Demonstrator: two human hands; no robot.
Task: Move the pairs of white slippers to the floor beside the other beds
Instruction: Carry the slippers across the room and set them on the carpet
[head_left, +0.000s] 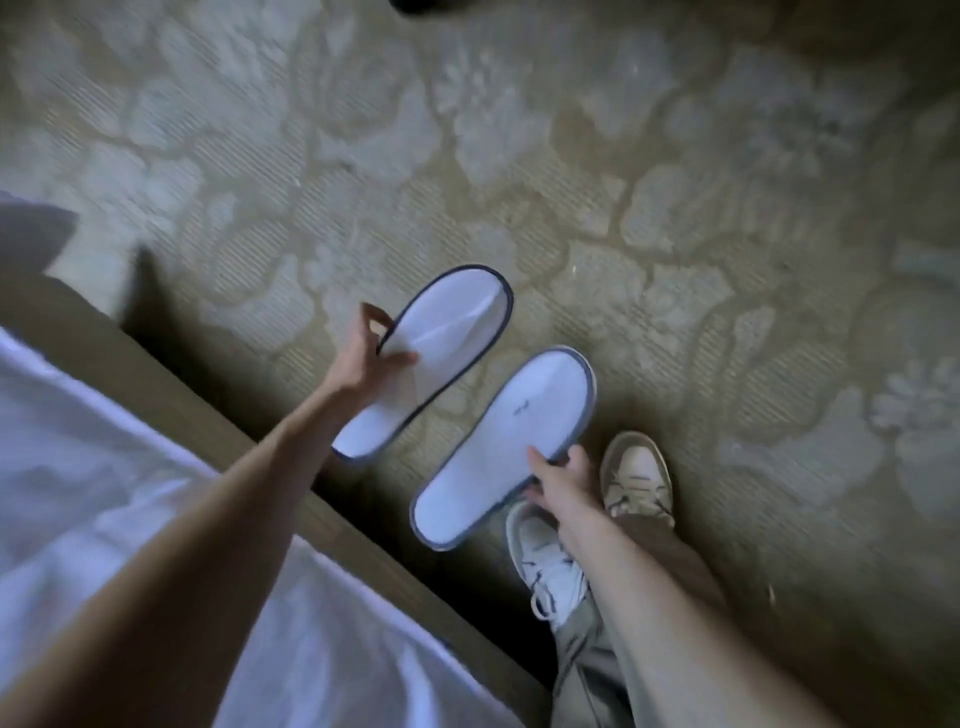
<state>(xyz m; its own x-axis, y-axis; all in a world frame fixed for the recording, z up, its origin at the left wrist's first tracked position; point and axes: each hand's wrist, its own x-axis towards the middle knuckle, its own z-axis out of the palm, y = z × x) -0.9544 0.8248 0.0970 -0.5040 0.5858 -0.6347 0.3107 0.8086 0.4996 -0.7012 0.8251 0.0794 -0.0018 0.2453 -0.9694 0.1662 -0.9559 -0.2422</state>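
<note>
Two white slippers with dark blue trim are held above the patterned carpet. My left hand pinches the left slipper at its side edge, its toe strap showing. My right hand grips the right slipper near its heel edge, with a flat white face toward me. The two slippers lie roughly parallel, a small gap between them. I cannot tell whether either one touches the floor.
A bed with white sheets and a wooden frame edge runs along the lower left. My own feet in sneakers stand just right of the slippers. Floral carpet spreads ahead and to the right.
</note>
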